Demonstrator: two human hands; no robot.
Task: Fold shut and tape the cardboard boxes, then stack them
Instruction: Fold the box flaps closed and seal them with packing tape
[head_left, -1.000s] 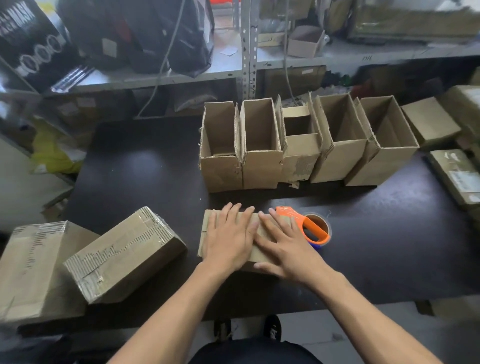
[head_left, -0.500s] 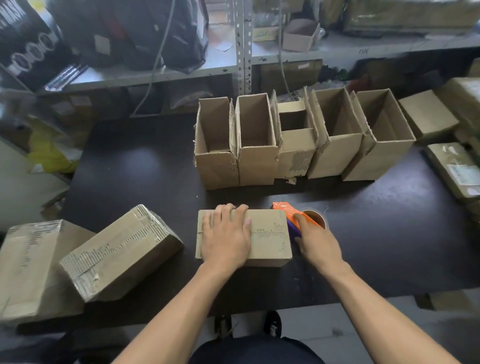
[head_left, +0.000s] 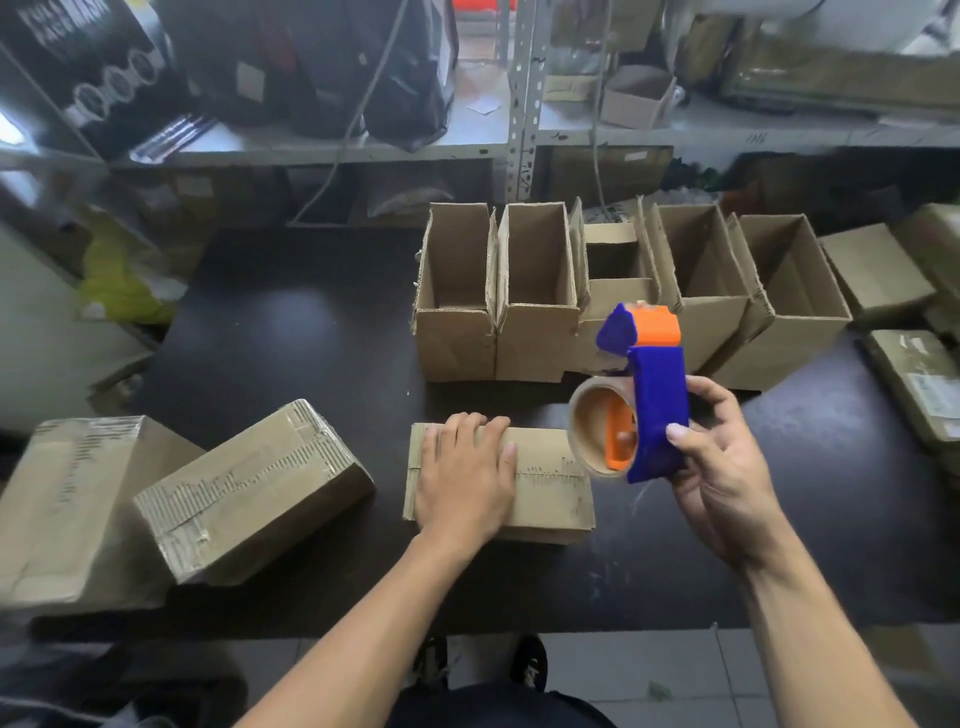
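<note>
Left hand (head_left: 464, 475): your fingers spread flat, pressing the folded box (head_left: 550, 486).
Right hand (head_left: 719, 467): you grip the tape dispenser (head_left: 647, 400) above the tabletop (head_left: 291, 353).

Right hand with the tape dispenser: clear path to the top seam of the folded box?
Probably yes. The right hand holds the tape dispenser just above the folded box; the left hand covers only its left half.

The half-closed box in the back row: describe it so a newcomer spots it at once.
On the dark table, a row of five open-topped cardboard boxes stands along the far edge. Take the middle box. Unlike its four neighbours, which gape fully open, it has flaps folded partly across its mouth.
</note>
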